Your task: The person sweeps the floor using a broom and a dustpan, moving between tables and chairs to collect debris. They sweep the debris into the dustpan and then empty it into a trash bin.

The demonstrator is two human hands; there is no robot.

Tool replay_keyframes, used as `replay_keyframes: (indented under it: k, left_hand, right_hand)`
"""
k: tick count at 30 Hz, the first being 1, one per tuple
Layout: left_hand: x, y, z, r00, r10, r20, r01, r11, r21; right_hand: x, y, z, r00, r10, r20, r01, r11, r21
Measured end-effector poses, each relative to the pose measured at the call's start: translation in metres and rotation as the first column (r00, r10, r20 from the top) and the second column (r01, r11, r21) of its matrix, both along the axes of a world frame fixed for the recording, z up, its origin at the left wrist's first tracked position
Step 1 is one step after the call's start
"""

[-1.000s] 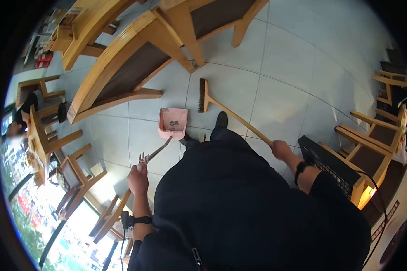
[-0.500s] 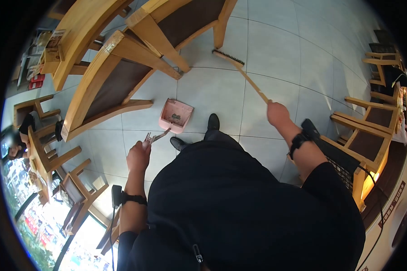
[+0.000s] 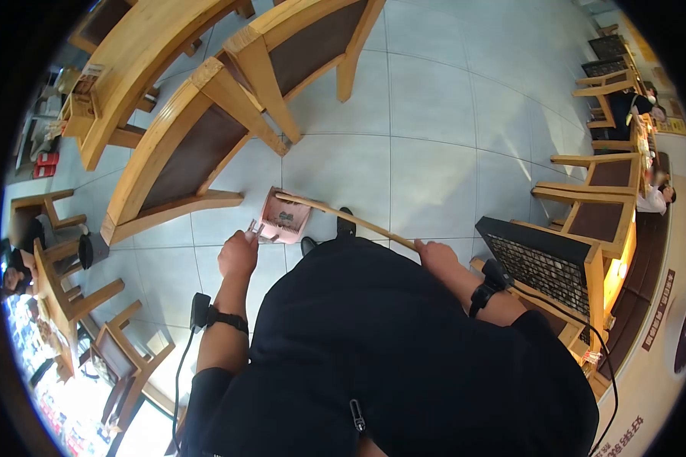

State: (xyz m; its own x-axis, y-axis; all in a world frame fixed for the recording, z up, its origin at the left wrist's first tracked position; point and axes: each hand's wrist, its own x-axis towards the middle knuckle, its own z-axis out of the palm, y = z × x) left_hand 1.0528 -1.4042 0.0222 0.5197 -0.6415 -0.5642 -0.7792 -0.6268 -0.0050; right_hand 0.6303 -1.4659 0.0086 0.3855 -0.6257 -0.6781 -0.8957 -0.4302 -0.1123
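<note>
Open floor (image 3: pixel 434 99) stretches ahead of the right hand (image 3: pixel 437 263), though a black frame (image 3: pixel 537 234) stands to its right; the broom (image 3: pixel 351 219) (slanting across to the dustpan (image 3: pixel 287 218)) bars the gap toward the left hand (image 3: pixel 238 254), which has a chair (image 3: pixel 194 158) ahead of it

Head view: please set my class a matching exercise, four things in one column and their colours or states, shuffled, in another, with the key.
1. dustpan
2. broom
3. left hand
4. shoes

A. held by the right hand
B. black
C. holding the dustpan
D. pink

Pairs: 1-D, 2-A, 3-C, 4-B
</note>
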Motion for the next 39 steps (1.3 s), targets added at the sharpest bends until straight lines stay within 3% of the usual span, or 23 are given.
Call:
replay_keyframes:
  k: [5,7,9,12,15,17,20,24,26,27,28,29,30,34,38,39]
  left_hand:
    - [0.006,0.006,0.002,1.000,0.005,-0.017,-0.006,1.000,-0.026]
    - [0.009,0.010,0.002,1.000,-0.017,-0.012,0.017,0.999,-0.033]
    - [0.013,0.015,-0.005,1.000,-0.028,-0.007,0.028,0.998,-0.048]
    - [0.016,0.012,-0.006,0.999,-0.040,-0.008,0.040,0.997,-0.066]
    - [0.015,0.015,-0.010,0.999,-0.032,-0.022,0.031,0.997,-0.074]
    - [0.014,0.023,-0.006,1.000,-0.022,-0.015,0.021,0.997,-0.076]
    - [0.003,0.029,0.004,0.999,0.037,-0.006,-0.038,0.996,-0.075]
    - [-0.016,0.023,0.005,0.999,0.046,0.018,-0.045,0.997,-0.070]
    - [-0.035,0.009,0.011,0.998,0.059,0.034,-0.056,0.995,-0.087]
    - [-0.045,0.000,0.011,0.997,0.064,0.043,-0.060,0.995,-0.082]
    - [-0.058,-0.009,0.011,0.995,0.084,0.053,-0.079,0.993,-0.090]
    - [-0.069,-0.018,0.012,0.993,0.102,0.061,-0.096,0.991,-0.097]
    - [-0.081,-0.028,0.010,0.992,0.102,0.068,-0.095,0.991,-0.091]
    - [-0.119,-0.073,0.009,0.988,0.108,0.113,-0.093,0.987,-0.134]
    - [-0.141,-0.112,0.008,0.983,0.111,0.143,-0.085,0.980,-0.179]
    - [-0.146,-0.119,0.009,0.982,0.111,0.151,-0.080,0.976,-0.201]
  right_hand:
    - [0.019,0.038,-0.011,0.994,-0.100,0.037,0.101,0.995,-0.018]
    - [0.038,0.032,-0.007,0.992,-0.123,0.013,0.122,0.990,0.069]
    - [0.041,0.035,-0.018,0.989,-0.132,0.068,0.132,0.991,0.012]
    - [0.037,0.041,-0.033,0.993,-0.049,0.105,0.050,0.999,-0.001]
    - [0.016,0.050,-0.036,0.986,-0.128,0.108,0.128,0.992,0.007]
    - [-0.004,0.052,-0.041,0.939,-0.328,0.104,0.328,0.945,0.022]
    - [-0.034,0.044,-0.046,0.890,-0.441,0.115,0.446,0.895,-0.022]
    - [-0.082,0.015,-0.077,0.862,-0.486,0.144,0.497,0.866,-0.054]
    - [-0.104,-0.007,-0.089,0.715,-0.672,0.194,0.683,0.731,0.013]
    - [-0.111,-0.021,-0.089,0.717,-0.669,0.196,0.679,0.734,0.022]
    - [-0.122,-0.035,-0.088,0.437,-0.876,0.205,0.845,0.478,0.240]
    - [-0.132,-0.048,-0.084,0.113,-0.985,0.133,0.884,0.161,0.438]
    - [-0.141,-0.061,-0.078,0.043,-0.989,0.140,0.873,0.106,0.477]
    - [-0.186,-0.116,-0.096,0.059,-0.997,0.058,0.887,0.079,0.456]
    - [-0.207,-0.178,-0.116,0.158,-0.987,0.023,0.894,0.153,0.421]
    - [-0.207,-0.193,-0.119,0.276,-0.961,-0.006,0.890,0.254,0.378]
